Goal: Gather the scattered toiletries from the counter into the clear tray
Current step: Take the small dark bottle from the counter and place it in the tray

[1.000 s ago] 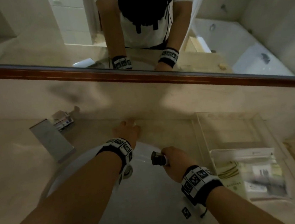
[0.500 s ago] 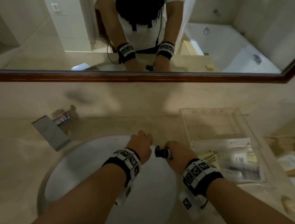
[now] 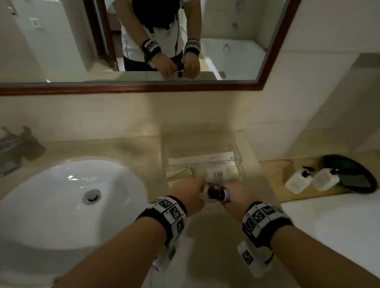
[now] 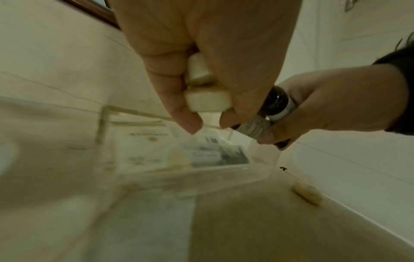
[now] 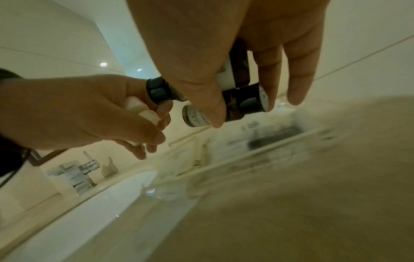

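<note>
The clear tray sits on the beige counter between the white sink on the left and a wooden board on the right, as both hands hover at its near edge. The left hand curls its fingers round small pale pieces, possibly soaps. Just beside it, the right hand grips two small dark bottles between thumb and fingers.

With several small items bunched in each hand, a loose release could likely send a bottle rolling off the tray's low rim onto the counter, or left toward the sink. The hands are nearly touching, so one may knock the other's load as they let go.

Inside the tray lie flat sachets and packets, one printed in dark ink; their exact number is hard to tell. A pale oblong item lies loose on the counter, outside the tray. On the wooden board at far right stand two white pump bottles beside a dark round object.
</note>
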Available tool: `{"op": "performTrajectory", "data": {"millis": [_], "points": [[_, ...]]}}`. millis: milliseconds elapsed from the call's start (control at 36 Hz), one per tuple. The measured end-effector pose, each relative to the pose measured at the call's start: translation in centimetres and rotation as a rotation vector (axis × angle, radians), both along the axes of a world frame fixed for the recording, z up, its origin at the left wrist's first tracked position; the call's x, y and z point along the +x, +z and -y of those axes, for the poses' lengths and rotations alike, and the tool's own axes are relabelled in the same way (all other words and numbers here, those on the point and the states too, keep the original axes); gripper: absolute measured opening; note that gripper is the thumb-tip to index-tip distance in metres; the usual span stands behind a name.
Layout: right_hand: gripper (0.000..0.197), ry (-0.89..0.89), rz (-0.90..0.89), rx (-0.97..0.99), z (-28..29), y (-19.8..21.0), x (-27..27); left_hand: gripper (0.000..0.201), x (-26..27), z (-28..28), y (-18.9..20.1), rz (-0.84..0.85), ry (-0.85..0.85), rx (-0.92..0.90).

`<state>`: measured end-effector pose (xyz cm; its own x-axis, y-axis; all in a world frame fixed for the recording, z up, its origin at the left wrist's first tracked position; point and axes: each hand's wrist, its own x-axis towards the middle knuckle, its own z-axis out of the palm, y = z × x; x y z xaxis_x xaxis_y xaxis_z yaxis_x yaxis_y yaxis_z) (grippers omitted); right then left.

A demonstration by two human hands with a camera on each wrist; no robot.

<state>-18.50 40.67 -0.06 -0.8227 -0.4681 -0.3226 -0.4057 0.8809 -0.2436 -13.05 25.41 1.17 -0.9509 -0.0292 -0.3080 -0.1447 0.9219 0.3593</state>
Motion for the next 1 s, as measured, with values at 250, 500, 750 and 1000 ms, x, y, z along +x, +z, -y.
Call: {"op": "performTrajectory", "data": {"millis": [250, 500, 750, 1000], "points": [[0.030, 0.008, 0.074, 0.209, -9.9, -2.3, -1.7, 0.034, -0.2, -9.8, -2.0, 0.010, 0.044, 0.043], [0.017, 0.087, 0.005, -0.072, -8.2, -3.3, -2.2, 0.049, 0.2, -9.7, -2.9, -0.051, 0.157, 0.048], [0.018, 0.186, 0.041, -0.050, -3.6, -4.0, -3.9, 0.032, -1.4, -6.6, -3.0, -0.001, 0.193, -0.015], [0.011, 0.158, 0.112, -0.103, -4.4, -2.9, -6.7, 0.038, -2.2, -4.6, -3.9, 0.078, 0.170, -0.049]]}}
